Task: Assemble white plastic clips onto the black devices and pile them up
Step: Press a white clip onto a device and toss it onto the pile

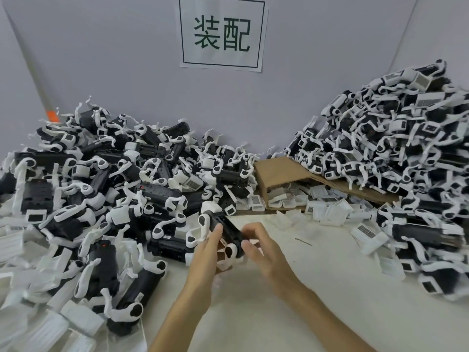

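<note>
**Background Fixtures**

A white paper sign [223, 34] with a thin black border and two large green Chinese characters is fixed to the pale grey wall [114, 59]. A slanted pole [38, 85] with an orange band [52, 116] leans at the left. A brown cardboard box [275, 168] lies tipped on the white table [330, 275]. A thin dark sliver [303, 242] lies on the tabletop.

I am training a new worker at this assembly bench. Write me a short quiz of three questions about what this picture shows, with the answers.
1. True or false: the cardboard box lies between the left pile and the right pile.
2. What does the left hand grip? A. a black device B. a screwdriver C. a tape roll
3. Which pile rises higher?
Key: 1 true; 2 A; 3 the right pile.
</note>
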Demonstrator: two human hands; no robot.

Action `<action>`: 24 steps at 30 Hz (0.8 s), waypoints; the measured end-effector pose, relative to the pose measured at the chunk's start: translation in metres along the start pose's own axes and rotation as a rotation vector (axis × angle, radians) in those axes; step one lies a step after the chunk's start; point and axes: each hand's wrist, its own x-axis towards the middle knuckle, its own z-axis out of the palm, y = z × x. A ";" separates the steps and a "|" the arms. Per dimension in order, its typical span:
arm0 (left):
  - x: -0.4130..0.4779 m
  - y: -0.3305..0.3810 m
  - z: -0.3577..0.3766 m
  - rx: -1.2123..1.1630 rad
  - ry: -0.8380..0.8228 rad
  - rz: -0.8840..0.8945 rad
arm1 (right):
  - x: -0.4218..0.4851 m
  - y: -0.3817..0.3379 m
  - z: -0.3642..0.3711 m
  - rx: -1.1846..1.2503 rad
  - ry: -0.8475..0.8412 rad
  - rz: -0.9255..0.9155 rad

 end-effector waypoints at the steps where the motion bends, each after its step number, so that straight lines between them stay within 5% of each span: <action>1: -0.001 0.001 0.000 -0.015 0.024 0.022 | 0.002 0.003 -0.001 -0.052 0.027 -0.009; 5: 0.003 0.002 -0.002 -0.089 0.141 0.018 | 0.012 0.024 -0.021 -0.496 0.166 0.035; 10: 0.006 0.001 -0.002 -0.096 0.166 0.060 | 0.010 0.045 -0.033 -0.787 -0.129 0.241; 16: 0.006 -0.001 -0.002 -0.096 0.149 0.026 | 0.015 0.041 -0.030 -0.723 0.124 0.169; 21: 0.004 0.000 -0.002 -0.097 0.151 0.018 | 0.014 0.041 -0.029 -0.842 0.073 0.137; 24: 0.001 0.002 0.000 -0.112 0.135 0.015 | 0.016 0.035 -0.029 -0.592 0.160 0.160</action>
